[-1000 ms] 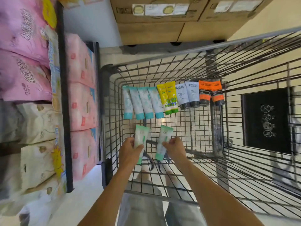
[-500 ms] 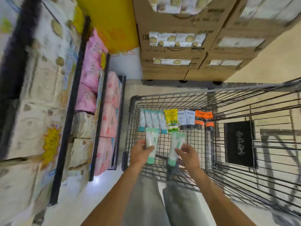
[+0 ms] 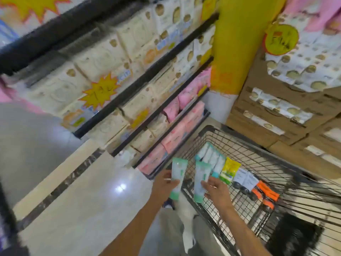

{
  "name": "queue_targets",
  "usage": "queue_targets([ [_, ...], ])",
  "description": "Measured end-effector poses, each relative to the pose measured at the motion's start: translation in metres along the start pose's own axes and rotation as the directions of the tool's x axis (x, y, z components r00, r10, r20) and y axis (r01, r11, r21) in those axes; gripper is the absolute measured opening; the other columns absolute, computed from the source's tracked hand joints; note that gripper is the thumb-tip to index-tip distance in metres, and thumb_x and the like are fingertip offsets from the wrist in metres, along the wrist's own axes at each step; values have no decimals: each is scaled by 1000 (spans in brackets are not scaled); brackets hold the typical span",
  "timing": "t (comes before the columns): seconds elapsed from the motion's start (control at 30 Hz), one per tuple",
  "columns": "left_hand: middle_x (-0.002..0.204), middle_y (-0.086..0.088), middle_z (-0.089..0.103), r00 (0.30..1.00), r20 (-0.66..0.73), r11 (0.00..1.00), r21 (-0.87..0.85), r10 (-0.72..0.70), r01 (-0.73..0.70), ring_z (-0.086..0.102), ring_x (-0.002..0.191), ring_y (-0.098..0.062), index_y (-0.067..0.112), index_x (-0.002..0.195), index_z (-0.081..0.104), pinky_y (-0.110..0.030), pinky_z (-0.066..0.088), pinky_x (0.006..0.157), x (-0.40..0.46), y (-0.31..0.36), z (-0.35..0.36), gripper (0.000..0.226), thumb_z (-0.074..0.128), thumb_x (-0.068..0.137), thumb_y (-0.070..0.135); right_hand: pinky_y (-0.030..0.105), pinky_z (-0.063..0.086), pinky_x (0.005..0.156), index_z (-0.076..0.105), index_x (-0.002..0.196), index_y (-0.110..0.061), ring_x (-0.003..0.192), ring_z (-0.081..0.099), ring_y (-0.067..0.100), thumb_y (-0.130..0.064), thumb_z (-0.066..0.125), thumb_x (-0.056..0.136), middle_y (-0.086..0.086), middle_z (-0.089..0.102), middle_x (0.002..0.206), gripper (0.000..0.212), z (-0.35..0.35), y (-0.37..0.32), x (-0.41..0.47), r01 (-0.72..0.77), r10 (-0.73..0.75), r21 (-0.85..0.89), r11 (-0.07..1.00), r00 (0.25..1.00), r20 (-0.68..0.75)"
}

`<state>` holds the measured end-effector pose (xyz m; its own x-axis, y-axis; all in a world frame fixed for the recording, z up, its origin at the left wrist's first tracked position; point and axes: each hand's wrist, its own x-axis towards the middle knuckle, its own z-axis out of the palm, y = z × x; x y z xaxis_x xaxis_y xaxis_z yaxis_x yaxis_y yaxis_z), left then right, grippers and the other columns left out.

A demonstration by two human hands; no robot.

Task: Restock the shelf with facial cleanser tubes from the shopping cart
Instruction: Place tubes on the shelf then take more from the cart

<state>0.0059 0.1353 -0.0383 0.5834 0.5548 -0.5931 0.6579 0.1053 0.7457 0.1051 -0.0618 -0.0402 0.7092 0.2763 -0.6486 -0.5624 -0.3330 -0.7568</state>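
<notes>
With 1 green tube clamped in my left hand and 1 in my right hand, I should lift both clear of the cart rim at lower centre.

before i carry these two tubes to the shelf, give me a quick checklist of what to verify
1. Left hand grips the left mint tube: ok, fingers wrap its lower half.
2. Right hand grips the right mint tube: ok, though the hold looks lighter.
3. Both tubes lifted out of the shopping cart: ok, they are above its rim.
4. More tubes left in the cart: ok, teal tubes, yellow tubes and orange tubes lie there.
5. A free cleanser slot on the shelf: cannot tell, only blurred cream and pink packs show.
</notes>
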Motion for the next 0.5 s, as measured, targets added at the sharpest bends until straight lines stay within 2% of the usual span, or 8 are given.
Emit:
queue_targets([
  [0.07, 102, -1, 76, 994, -100, 996, -81, -35, 26, 75, 87, -17, 30, 98, 69, -37, 62, 78, -32, -13, -18, 35, 86, 69, 22, 38, 63, 78, 72, 105, -10, 90, 74, 24, -13, 73, 93, 11, 74, 105, 13, 12, -7, -10, 32, -26, -61, 998, 994, 104],
  [0.1, 99, 6, 76, 988, -147, 993, -115, -43, 26, 74, 84, -12, 33, 99, 68, -32, 61, 75, -46, -21, -27, 35, 87, 74, 15, 46, 63, 81, 73, 101, -11, 89, 74, 25, -11, 73, 93, 10, 76, 99, 8, 22, -12, -15, 46, -31, -108, 993, 990, 135],
  [0.13, 97, 10, 75, 980, -192, 990, -141, -56, 29, 74, 80, -8, 34, 99, 68, -28, 61, 73, -59, -30, -36, 35, 85, 78, 11, 47, 63, 80, 73, 96, -11, 82, 74, 22, -10, 73, 93, 7, 76, 89, 3, 33, -16, -20, 73, -45, -154, 985, 983, 180],
  [0.2, 101, 6, 75, 953, -291, 980, -198, -88, 30, 74, 80, -9, 30, 101, 68, -30, 62, 74, -83, -52, -55, 33, 84, 81, 10, 30, 62, 61, 72, 90, -7, 62, 70, 7, -4, 70, 93, 1, 73, 72, 5, 60, -23, -32, 114, -49, -223, 968, 960, 277],
  [0.27, 104, 1, 74, 919, -376, 962, -274, -123, 16, 75, 86, -15, 24, 106, 68, -37, 63, 81, -110, -72, -74, 32, 84, 81, 12, 17, 53, 51, 71, 95, 0, 54, 66, 1, 1, 67, 94, 1, 72, 71, 5, 91, -26, -47, 152, -38, -265, 952, 920, 389],
  [0.37, 104, 2, 74, 845, -508, 930, -365, -168, -34, 74, 90, -20, 17, 111, 69, -40, 62, 85, -153, -102, -103, 32, 83, 83, 12, 23, 58, 58, 72, 88, -6, 67, 70, 13, 4, 65, 94, -1, 74, 72, 13, 142, -20, -79, 203, 0, -315, 927, 841, 541],
  [0.43, 103, 2, 75, 789, -578, 908, -415, -210, -62, 75, 90, -20, 17, 108, 69, -40, 62, 85, -185, -127, -123, 30, 83, 82, 10, 33, 63, 71, 73, 90, -6, 78, 72, 21, 0, 69, 93, 11, 75, 86, 8, 175, -8, -103, 261, 35, -372, 891, 777, 628],
  [0.5, 101, 0, 76, 730, -635, 890, -448, -252, -82, 76, 87, -21, 16, 107, 71, -43, 62, 85, -220, -159, -142, 30, 84, 81, 9, 36, 64, 74, 72, 96, -2, 79, 72, 17, -4, 72, 93, 16, 73, 93, 4, 209, 8, -133, 328, 52, -400, 856, 715, 697],
])
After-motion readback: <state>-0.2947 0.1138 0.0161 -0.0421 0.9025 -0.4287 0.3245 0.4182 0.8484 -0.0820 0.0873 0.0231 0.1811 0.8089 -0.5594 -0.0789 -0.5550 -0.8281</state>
